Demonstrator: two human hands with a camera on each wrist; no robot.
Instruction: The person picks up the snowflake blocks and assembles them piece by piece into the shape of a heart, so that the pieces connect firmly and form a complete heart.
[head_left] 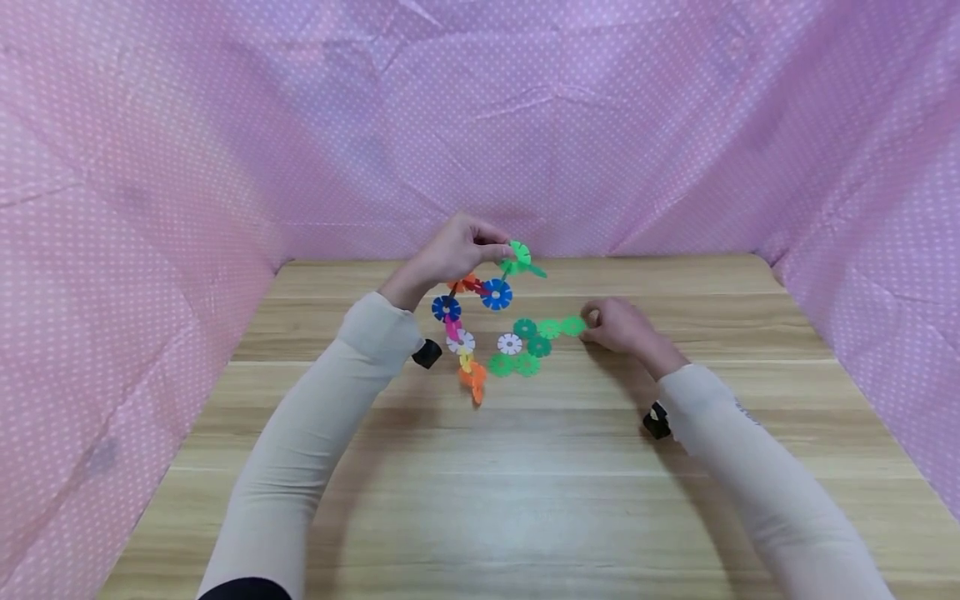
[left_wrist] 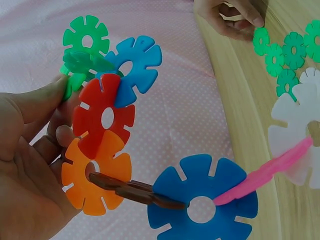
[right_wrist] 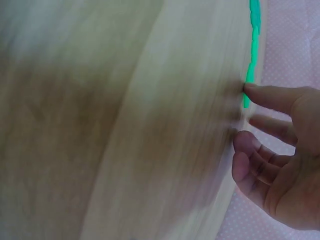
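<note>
On my feed the left hand [head_left: 459,248] has its grip clamped on a green piece [left_wrist: 76,84] at the top end of the chain [head_left: 453,327], which it holds up over the surface [head_left: 525,483]. I judge the chain to be well along: its discs run linked from green through blue [left_wrist: 145,55], red [left_wrist: 90,120], orange [left_wrist: 75,170], brown [left_wrist: 142,193], dark blue [left_wrist: 165,175], pink [left_wrist: 262,170] and white [left_wrist: 282,115], then in the head view down to yellow [head_left: 467,361] and a second orange [head_left: 474,377]. I cannot tell whether that lowest end touches the surface.

The flat set [head_left: 544,348] is to the right of the chain's lower part: six green discs and a pale one [head_left: 504,343], edge to edge or overlapping, so I take at least some of them to be joined. My right hand [head_left: 615,323] touches the end disc [head_left: 567,326] of that set with one tip; I cannot tell whether the grip there is closed on it or only resting against it.

As I read it, most of the linking within the chain is done. I see no link between the chain and the flat set, so if the two belong together, that join is left.
</note>
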